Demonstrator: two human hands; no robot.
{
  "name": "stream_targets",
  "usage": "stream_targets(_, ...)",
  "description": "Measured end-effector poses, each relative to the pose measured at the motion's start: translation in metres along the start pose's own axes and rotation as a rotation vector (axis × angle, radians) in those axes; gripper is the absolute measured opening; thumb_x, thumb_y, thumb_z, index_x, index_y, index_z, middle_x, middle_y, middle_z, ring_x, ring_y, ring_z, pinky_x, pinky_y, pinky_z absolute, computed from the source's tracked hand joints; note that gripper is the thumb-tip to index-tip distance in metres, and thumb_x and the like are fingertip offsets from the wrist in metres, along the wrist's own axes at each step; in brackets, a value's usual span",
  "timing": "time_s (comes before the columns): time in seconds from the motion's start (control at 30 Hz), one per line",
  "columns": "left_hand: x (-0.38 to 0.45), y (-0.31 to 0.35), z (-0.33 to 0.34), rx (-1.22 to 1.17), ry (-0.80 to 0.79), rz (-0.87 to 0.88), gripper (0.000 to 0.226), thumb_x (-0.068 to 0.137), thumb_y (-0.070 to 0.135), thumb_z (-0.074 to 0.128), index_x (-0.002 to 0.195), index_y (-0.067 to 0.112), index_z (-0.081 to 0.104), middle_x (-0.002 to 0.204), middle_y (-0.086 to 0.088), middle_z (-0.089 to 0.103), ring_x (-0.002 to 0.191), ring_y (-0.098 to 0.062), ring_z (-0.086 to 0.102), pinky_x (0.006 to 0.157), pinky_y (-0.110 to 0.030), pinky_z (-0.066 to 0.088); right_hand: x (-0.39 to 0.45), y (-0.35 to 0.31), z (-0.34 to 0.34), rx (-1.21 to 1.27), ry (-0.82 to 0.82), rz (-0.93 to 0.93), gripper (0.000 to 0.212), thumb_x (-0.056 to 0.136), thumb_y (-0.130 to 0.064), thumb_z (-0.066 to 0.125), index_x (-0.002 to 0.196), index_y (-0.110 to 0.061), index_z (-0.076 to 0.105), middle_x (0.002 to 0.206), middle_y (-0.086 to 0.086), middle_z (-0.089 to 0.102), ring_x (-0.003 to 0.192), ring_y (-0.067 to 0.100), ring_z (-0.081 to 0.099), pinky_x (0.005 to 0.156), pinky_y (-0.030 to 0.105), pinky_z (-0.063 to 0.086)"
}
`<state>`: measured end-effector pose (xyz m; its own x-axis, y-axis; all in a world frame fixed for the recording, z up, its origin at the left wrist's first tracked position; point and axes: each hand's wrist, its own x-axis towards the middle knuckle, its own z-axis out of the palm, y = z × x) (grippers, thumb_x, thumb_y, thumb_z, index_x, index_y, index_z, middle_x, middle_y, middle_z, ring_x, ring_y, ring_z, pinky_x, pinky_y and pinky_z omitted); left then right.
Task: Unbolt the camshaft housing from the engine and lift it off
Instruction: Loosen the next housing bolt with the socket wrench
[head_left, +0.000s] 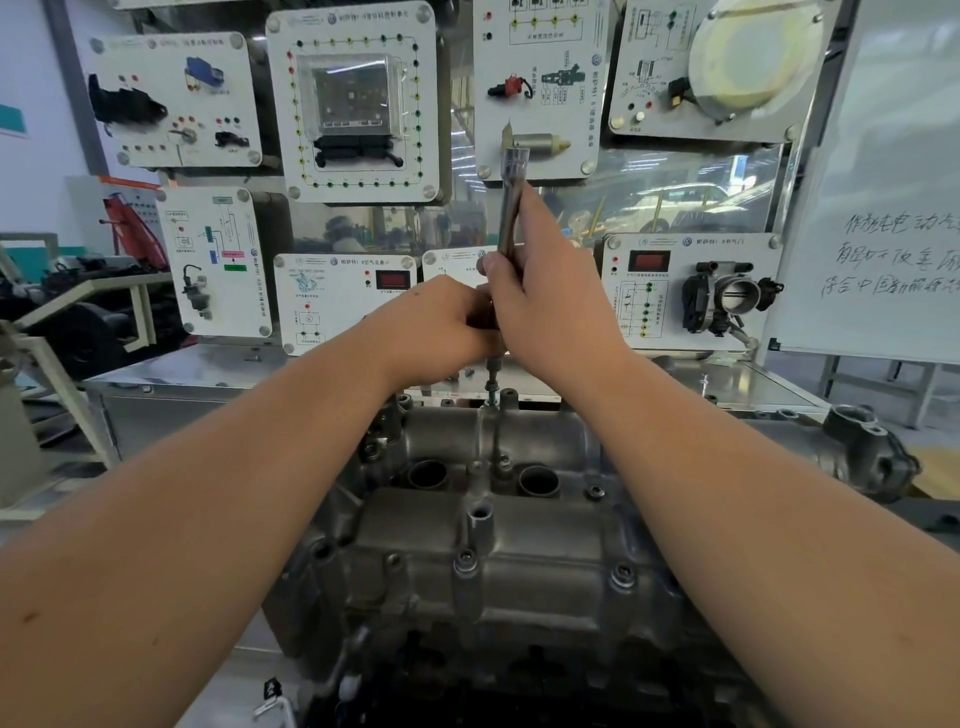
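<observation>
Both hands are up over the far edge of the engine, working one tool. Left hand (441, 325) has its grip curled tight around the lower end of the ratchet wrench (511, 208), right where the drive drops down. Below that fist a thin extension bar (491, 384) runs straight down onto a bolt at the back edge of the camshaft housing (483, 545), which sits on the engine at bottom centre, between the forearms. Right hand (550, 291) wraps the wrench handle, which sticks up nearly vertical. Behind it all, training panels (358, 104) hang on the wall, and a whiteboard (883, 208) stands far right.
</observation>
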<state>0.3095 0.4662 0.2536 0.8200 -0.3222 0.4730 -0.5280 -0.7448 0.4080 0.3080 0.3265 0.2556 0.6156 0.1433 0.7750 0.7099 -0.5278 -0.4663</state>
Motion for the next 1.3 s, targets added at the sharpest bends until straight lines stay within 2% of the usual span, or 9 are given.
stream_targets(0.33, -0.002, 0.007, -0.001, 0.067, -0.014, 0.025, 0.064, 0.095, 0.016, 0.063, 0.053, 0.064, 0.058, 0.044, 0.025, 0.054, 0.041, 0.005, 0.05, 0.042, -0.006, 0.034, 0.001, 0.007, 0.002, 0.008, 0.028, -0.009, 0.054, 0.103, -0.022, 0.051, 0.154, -0.021, 0.033, 0.064, -0.002, 0.055, 0.057, 0.014, 0.053, 0.058, 0.031, 0.046)
stream_targets(0.5, 0.003, 0.0, 0.002, 0.07, 0.009, -0.042, 0.028, 0.092, 0.028, 0.069, 0.064, 0.029, 0.068, 0.057, 0.014, 0.065, 0.049, 0.001, 0.056, 0.047, -0.013, 0.039, 0.002, 0.007, 0.0, -0.034, 0.093, -0.011, 0.032, 0.098, -0.03, 0.062, 0.126, -0.016, 0.056, 0.083, -0.004, 0.065, 0.069, 0.007, 0.058, 0.056, 0.008, 0.038)
stream_targets(0.6, 0.005, -0.005, 0.003, 0.089, 0.037, -0.057, 0.024, 0.088, 0.038, 0.073, 0.074, 0.019, 0.072, 0.064, 0.0, 0.066, 0.05, -0.004, 0.054, 0.055, -0.024, 0.043, 0.005, 0.007, -0.002, -0.054, 0.094, -0.011, 0.012, 0.1, -0.024, 0.058, 0.099, -0.016, 0.05, 0.074, 0.0, 0.062, 0.068, 0.012, 0.058, 0.054, 0.012, 0.038)
stream_targets(0.67, 0.005, -0.005, 0.002, 0.052, 0.033, -0.038, 0.019, 0.088, 0.034, 0.072, 0.069, 0.031, 0.073, 0.063, 0.004, 0.068, 0.053, -0.004, 0.057, 0.055, -0.02, 0.044, 0.006, 0.006, 0.0, -0.046, 0.052, -0.026, 0.011, 0.101, -0.022, 0.055, 0.108, -0.015, 0.05, 0.073, 0.0, 0.06, 0.073, 0.021, 0.062, 0.06, 0.028, 0.044)
stream_targets(0.8, 0.001, -0.002, 0.001, -0.012, 0.018, 0.008, 0.051, 0.091, 0.021, 0.069, 0.058, 0.06, 0.063, 0.056, 0.023, 0.063, 0.052, 0.008, 0.056, 0.048, -0.005, 0.038, 0.002, 0.004, 0.002, -0.034, 0.02, -0.042, 0.05, 0.103, -0.019, 0.05, 0.151, -0.02, 0.036, 0.067, -0.004, 0.05, 0.069, 0.022, 0.058, 0.061, 0.034, 0.047)
stream_targets(1.03, 0.007, -0.009, 0.003, 0.004, 0.06, -0.025, 0.023, 0.08, 0.033, 0.076, 0.061, 0.03, 0.066, 0.059, 0.016, 0.065, 0.052, 0.003, 0.057, 0.048, -0.007, 0.039, 0.002, 0.005, 0.001, -0.044, 0.072, -0.047, 0.032, 0.098, -0.026, 0.061, 0.127, -0.013, 0.056, 0.081, -0.006, 0.061, 0.07, 0.011, 0.055, 0.057, 0.008, 0.036)
stream_targets(1.13, 0.007, -0.011, 0.004, -0.005, 0.07, -0.032, 0.027, 0.077, 0.04, 0.077, 0.07, 0.015, 0.07, 0.059, 0.008, 0.066, 0.052, -0.006, 0.057, 0.049, -0.011, 0.041, 0.005, 0.005, -0.002, -0.036, 0.047, -0.034, 0.016, 0.099, -0.02, 0.058, 0.111, -0.011, 0.055, 0.074, -0.003, 0.059, 0.072, 0.016, 0.059, 0.056, 0.012, 0.036)
stream_targets(1.23, 0.006, -0.01, 0.002, -0.002, 0.03, -0.022, 0.015, 0.086, 0.031, 0.075, 0.071, 0.033, 0.074, 0.071, 0.007, 0.072, 0.065, -0.011, 0.066, 0.055, -0.017, 0.048, 0.005, 0.004, -0.002, -0.002, -0.006, -0.031, 0.035, 0.102, -0.018, 0.052, 0.136, -0.011, 0.046, 0.071, -0.001, 0.057, 0.074, 0.024, 0.063, 0.062, 0.032, 0.046)
stream_targets(1.3, 0.003, -0.007, 0.0, 0.008, 0.015, 0.001, 0.039, 0.089, 0.024, 0.073, 0.064, 0.054, 0.068, 0.067, 0.021, 0.069, 0.062, 0.0, 0.065, 0.052, -0.009, 0.045, 0.001, 0.002, -0.001, 0.001, -0.033, -0.037, 0.057, 0.104, -0.02, 0.049, 0.156, -0.02, 0.027, 0.068, -0.002, 0.055, 0.067, 0.021, 0.061, 0.062, 0.034, 0.05)
